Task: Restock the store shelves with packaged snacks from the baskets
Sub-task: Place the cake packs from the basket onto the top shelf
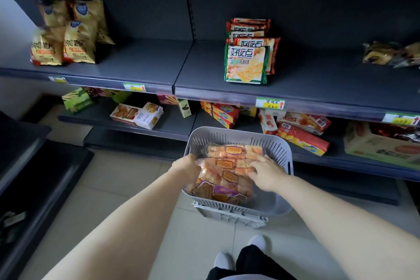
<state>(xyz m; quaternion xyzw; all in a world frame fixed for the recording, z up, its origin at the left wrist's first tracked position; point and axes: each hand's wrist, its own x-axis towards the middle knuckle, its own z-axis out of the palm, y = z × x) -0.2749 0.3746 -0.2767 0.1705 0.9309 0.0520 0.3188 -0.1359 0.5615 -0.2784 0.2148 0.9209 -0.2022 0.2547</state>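
A grey slotted basket (pixel 238 136) sits on another grey crate (pixel 229 217) on the floor before the shelves. Inside lie several clear packs of orange snack squares (pixel 227 167), stacked. My left hand (pixel 187 166) grips the left edge of the top packs, its fingers curled under them. From the right, my right hand (pixel 267 174) grasps the same packs with fingers over their edge. The dark middle shelf (pixel 141 61) above holds yellow chip bags (pixel 68 36) at the left and green-and-red cracker packs (pixel 248 52) in the centre.
The lower shelf (pixel 172 125) carries boxed biscuits and red cartons right behind the basket. More bags lie at the middle shelf's far right (pixel 391 53). A dark low unit (pixel 34 170) stands at the left. My feet (pixel 241 254) are on the tiled floor below the basket.
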